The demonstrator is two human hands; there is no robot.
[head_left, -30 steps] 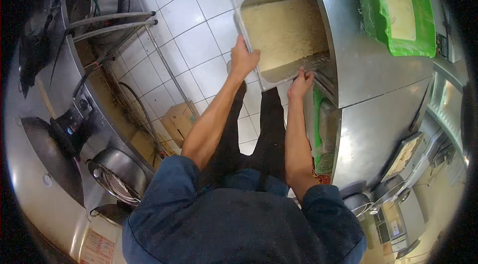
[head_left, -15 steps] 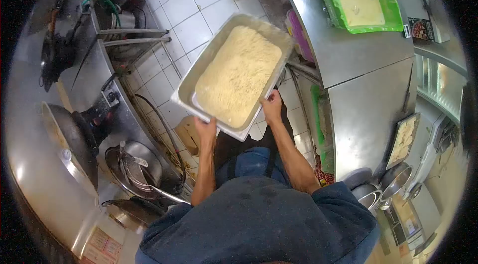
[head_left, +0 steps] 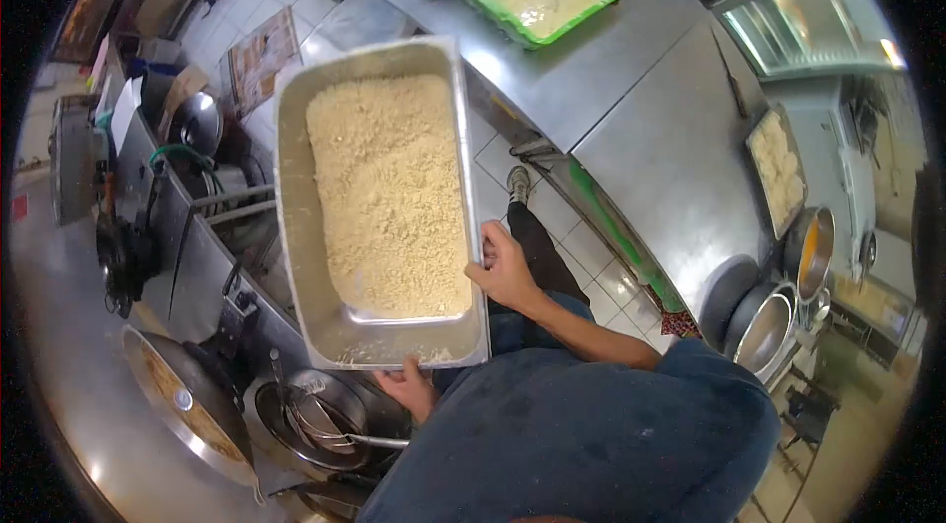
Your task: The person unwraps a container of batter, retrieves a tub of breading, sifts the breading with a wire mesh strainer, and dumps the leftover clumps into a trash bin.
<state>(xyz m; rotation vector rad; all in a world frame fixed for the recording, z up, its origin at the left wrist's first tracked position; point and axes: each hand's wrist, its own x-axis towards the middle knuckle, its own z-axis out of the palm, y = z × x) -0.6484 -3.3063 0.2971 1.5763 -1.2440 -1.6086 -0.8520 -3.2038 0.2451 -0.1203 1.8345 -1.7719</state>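
Now pan (head_left: 384,338) higher, closer, R hand (head_left: 505,270) gripping

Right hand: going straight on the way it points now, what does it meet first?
The near side of the metal pan, which the right hand is touching. Past that wall, the line seems to run to the pale crumbly powder inside, though one view leaves the hand's height unclear.

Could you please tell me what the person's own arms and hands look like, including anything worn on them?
The left hand and right hand show no gloves. The right forearm is uncovered, with no watch or band visible. The right sleeve is short and dark blue, matching the top. The left sleeve cannot be made out.
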